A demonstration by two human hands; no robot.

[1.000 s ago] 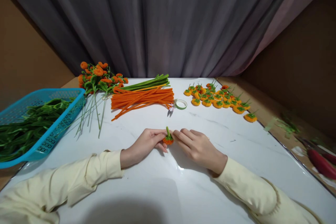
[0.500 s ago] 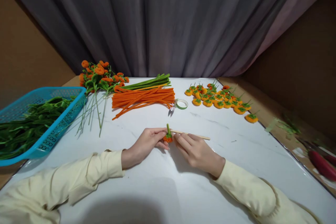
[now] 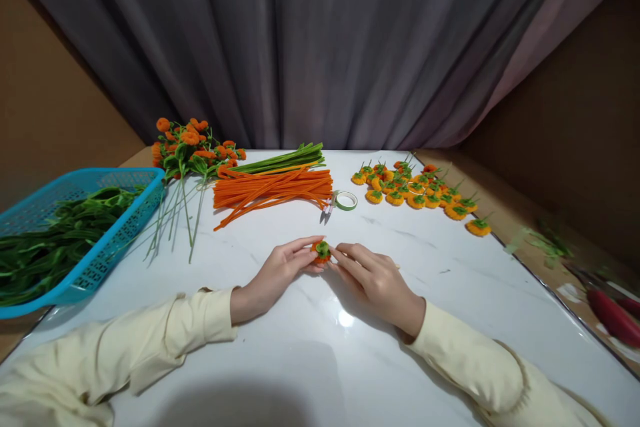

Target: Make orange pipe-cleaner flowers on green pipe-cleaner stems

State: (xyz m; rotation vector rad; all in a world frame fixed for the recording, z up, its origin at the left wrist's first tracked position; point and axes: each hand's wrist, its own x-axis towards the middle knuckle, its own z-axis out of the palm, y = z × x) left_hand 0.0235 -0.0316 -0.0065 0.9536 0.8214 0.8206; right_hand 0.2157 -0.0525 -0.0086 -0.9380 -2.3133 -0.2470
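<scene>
Two hands, bare, in cream sleeves (image 3: 175, 327), meeting over the middle of one white, marble-patterned table (image 3: 410, 367). Left hand (image 3: 273, 277): thumb and fingers pinching one orange flower head (image 3: 323, 251), its green centre turned up toward the viewer, clear of the table top. Right hand (image 3: 377, 283): fingers bent and closed on one slim pale stick (image 3: 399, 266), mostly hidden, only an end showing beyond the knuckles; fingertips at the right edge of the flower head. Beyond the hands: one roll of green tape (image 3: 345, 207), lying flat; one pair of small snips (image 3: 326, 212) just beside it, blades toward the hands; one sheaf of orange fuzzy stems (image 3: 270, 188), some lying crosswise on top; one sheaf of green stems (image 3: 280, 160) behind. Far left: one bunch of orange flowers (image 3: 189, 139) with long stalks. Near left: one blue perforated basket (image 3: 107, 257) containing green leaves (image 3: 75, 227). Far right: numerous yellow and orange flower heads (image 3: 416, 201), loosely grouped. Right, past the table edge: one red-handled tool (image 3: 614, 317), blurred. Backdrop: one grey curtain (image 3: 320, 47).
</scene>
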